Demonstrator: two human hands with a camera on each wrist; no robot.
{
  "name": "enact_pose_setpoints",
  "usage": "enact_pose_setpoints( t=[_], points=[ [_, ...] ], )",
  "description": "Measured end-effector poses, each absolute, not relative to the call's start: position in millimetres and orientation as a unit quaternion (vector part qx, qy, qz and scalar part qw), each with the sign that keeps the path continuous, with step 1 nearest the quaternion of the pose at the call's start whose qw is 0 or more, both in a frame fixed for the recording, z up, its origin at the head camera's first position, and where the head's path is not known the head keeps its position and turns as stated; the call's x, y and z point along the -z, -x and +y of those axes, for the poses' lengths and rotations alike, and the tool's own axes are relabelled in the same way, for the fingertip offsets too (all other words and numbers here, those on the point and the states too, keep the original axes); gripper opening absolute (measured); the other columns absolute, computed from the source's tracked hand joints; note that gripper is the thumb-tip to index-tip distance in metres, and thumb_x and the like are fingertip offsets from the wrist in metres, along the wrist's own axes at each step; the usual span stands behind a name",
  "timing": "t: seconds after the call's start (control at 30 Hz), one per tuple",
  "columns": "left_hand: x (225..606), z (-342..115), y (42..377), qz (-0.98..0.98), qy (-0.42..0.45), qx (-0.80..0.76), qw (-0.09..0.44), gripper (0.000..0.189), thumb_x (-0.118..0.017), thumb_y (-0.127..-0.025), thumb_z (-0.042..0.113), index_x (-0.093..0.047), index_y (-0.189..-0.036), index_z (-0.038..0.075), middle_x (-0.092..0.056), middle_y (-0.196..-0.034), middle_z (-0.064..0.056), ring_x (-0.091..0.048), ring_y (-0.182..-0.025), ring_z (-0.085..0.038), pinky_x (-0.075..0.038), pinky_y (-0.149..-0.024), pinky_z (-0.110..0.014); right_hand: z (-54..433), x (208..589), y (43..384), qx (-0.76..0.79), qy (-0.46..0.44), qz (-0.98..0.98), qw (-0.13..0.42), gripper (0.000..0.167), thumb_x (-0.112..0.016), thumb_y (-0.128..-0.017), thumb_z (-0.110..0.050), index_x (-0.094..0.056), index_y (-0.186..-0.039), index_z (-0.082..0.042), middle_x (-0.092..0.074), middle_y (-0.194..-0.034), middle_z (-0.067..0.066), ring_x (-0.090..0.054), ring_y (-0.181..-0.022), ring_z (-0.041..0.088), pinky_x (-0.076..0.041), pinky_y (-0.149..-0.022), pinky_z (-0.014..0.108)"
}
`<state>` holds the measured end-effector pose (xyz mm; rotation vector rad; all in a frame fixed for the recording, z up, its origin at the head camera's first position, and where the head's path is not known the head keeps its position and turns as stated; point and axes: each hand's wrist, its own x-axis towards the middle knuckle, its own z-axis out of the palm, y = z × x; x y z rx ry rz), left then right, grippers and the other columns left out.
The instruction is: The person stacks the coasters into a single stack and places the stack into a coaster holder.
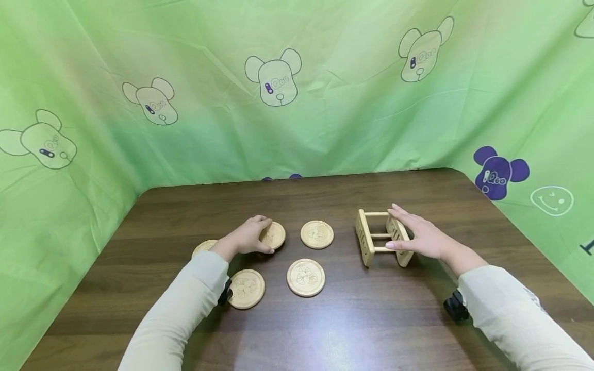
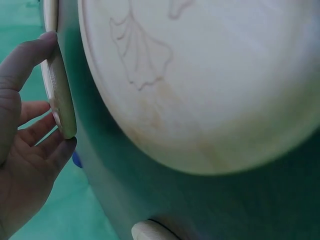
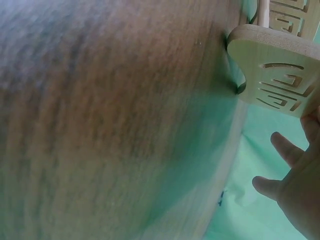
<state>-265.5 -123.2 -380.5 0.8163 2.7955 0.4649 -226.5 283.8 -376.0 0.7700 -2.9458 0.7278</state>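
Note:
My left hand pinches a round wooden coaster by its edge, thumb on one side and fingers on the other. In the left wrist view this coaster stands edge-on, tilted between thumb and fingertips. My right hand is at the right side panel of a small wooden coaster rack, thumb over the near end and straight fingers at the far end. The right wrist view shows fingertips right at the carved panel, with two fingers spread apart from it.
Engraved coasters lie on the dark wooden table: one at the back middle, one nearer, one beside the left wrist. Another coaster is partly hidden behind the left forearm. A green printed cloth hangs behind the table.

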Motion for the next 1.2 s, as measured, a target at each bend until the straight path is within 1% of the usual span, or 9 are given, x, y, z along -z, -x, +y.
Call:
enact_pose_setpoints(
  t=[0.27,0.53,0.73,0.87,1.03,1.2],
  points=[
    [382.7,-123.4,260.8,0.943,-0.275,-0.153,0.11,0.079,-0.072,-0.067,0.03,-0.036,-0.128,-0.005,-0.037,-0.125,-0.018,-0.034,-0.115,-0.03,-0.029,-0.094,-0.035,283.8,374.8,225.9,-0.235,-0.245,-0.941,0.005,0.081,-0.065,-0.072,-0.038,-0.028,-0.132,0.003,-0.017,-0.138,0.022,-0.021,-0.119,0.045,-0.017,-0.09,0.057],
    [389.7,-124.5,259.4,0.941,-0.287,-0.145,0.107,0.077,-0.073,-0.066,0.029,-0.038,-0.126,-0.005,-0.04,-0.121,-0.016,-0.037,-0.112,-0.027,-0.03,-0.093,-0.033,283.3,374.9,223.7,-0.238,-0.246,-0.94,0.004,0.081,-0.065,-0.072,-0.038,-0.028,-0.132,0.002,-0.017,-0.138,0.023,-0.02,-0.119,0.045,-0.017,-0.09,0.058],
    [388.7,-123.9,259.3,0.94,-0.291,-0.144,0.105,0.077,-0.073,-0.066,0.03,-0.039,-0.126,-0.004,-0.041,-0.121,-0.016,-0.037,-0.112,-0.027,-0.03,-0.093,-0.033,283.9,375.3,223.5,-0.243,-0.245,-0.938,0.005,0.081,-0.065,-0.072,-0.038,-0.027,-0.133,0.002,-0.017,-0.138,0.022,-0.02,-0.119,0.045,-0.017,-0.09,0.058],
    [387.6,-123.9,259.2,0.939,-0.29,-0.148,0.112,0.077,-0.072,-0.067,0.031,-0.038,-0.127,-0.004,-0.04,-0.123,-0.017,-0.036,-0.113,-0.029,-0.03,-0.093,-0.035,284.6,375.3,223.7,-0.244,-0.246,-0.938,0.007,0.081,-0.065,-0.072,-0.038,-0.027,-0.133,0.002,-0.016,-0.138,0.022,-0.02,-0.119,0.045,-0.017,-0.09,0.058],
    [387.4,-127.1,259.8,0.937,-0.291,-0.152,0.12,0.079,-0.071,-0.068,0.034,-0.036,-0.129,-0.002,-0.037,-0.128,-0.016,-0.03,-0.119,-0.029,-0.026,-0.096,-0.036,284.2,376.0,224.8,-0.245,-0.248,-0.937,0.011,0.081,-0.065,-0.072,-0.037,-0.028,-0.132,0.003,-0.016,-0.138,0.022,-0.02,-0.119,0.045,-0.017,-0.09,0.058],
    [385.7,-130.7,259.7,0.928,-0.308,-0.173,0.118,0.08,-0.071,-0.068,0.035,-0.035,-0.128,-0.005,-0.037,-0.129,-0.018,-0.029,-0.121,-0.03,-0.024,-0.097,-0.037,283.5,376.5,225.1,-0.245,-0.247,-0.937,0.012,0.081,-0.066,-0.072,-0.036,-0.028,-0.131,0.005,-0.017,-0.137,0.024,-0.021,-0.12,0.044,-0.017,-0.091,0.057]
  ],
)
